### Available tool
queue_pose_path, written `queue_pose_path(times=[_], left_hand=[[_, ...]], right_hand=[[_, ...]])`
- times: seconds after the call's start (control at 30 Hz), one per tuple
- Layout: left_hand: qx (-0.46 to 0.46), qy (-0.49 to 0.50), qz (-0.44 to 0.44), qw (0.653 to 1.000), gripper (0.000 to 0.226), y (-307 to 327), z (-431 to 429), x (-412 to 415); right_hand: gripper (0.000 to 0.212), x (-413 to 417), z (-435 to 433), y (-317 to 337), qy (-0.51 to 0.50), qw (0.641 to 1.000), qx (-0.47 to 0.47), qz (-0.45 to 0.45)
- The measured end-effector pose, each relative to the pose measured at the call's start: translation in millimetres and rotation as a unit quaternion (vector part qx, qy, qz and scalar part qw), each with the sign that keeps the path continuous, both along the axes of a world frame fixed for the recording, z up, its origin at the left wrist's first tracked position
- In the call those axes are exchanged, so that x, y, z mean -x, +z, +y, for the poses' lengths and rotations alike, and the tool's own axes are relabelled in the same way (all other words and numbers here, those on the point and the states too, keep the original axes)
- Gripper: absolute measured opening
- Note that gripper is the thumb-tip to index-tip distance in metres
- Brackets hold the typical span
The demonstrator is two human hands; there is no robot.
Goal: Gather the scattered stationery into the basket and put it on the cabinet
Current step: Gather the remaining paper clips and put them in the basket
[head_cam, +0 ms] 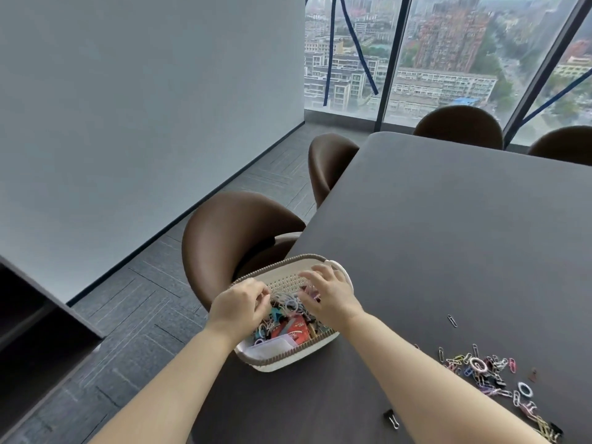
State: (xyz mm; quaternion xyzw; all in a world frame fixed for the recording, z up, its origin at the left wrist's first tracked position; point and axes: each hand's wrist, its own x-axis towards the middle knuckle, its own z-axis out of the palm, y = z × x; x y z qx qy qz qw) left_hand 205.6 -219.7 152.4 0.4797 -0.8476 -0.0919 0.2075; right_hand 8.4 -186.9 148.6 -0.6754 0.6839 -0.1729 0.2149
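Over the basket (282,363) at the surface (448,235) edge, the left hand (238,304) is pinching tangled clips (288,304) in curled fingers; the right hand (330,294) is holding its fingers spread and empty, likely so the clips drop inside.

A dark table (448,235) has two brown chairs at its left edge, the near chair (237,232) by the corner and a second chair (330,165) further along, and two far chairs (458,126) at its far edge. Beyond that edge a window (393,59) shows city buildings (448,36). A pale wall (144,107) and grey carpet (134,309) lie to the left.
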Motion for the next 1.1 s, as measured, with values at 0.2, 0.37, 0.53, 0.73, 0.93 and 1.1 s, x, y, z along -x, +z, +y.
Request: queue_pose_path(times=[0.2,0.37,0.53,0.73,0.93,1.1], left_hand=[[0.042,-0.015,-0.013,0.999,0.015,-1.2,13.8,7.8],[0.074,-0.035,0.0,0.997,0.029,4.0,38.1,33.9],[0.101,-0.081,0.015,0.991,0.024,-11.3,70.5,79.7],[-0.002,-0.163,-0.047,0.985,0.037,-59.2,131.4,142.4],[-0.142,-0.195,-0.274,0.931,0.093,-125.0,184.0,173.1],[-0.156,-0.182,-0.292,0.926,0.102,-138.0,184.9,194.4]], right_hand=[[0.031,4.6,13.2,8.2,-0.032,0.996,0.063,0.048],[0.026,26.5,31.2,8.8,-0.067,0.988,0.13,0.043],[0.021,84.4,86.1,-9.7,-0.125,0.984,0.13,0.008],[0.042,158.6,175.3,-54.7,-0.215,0.972,0.044,0.087],[0.06,205.3,262.1,-99.0,-0.265,0.946,-0.093,0.163],[0.075,224.4,296.0,-120.4,-0.297,0.921,-0.17,0.186]])
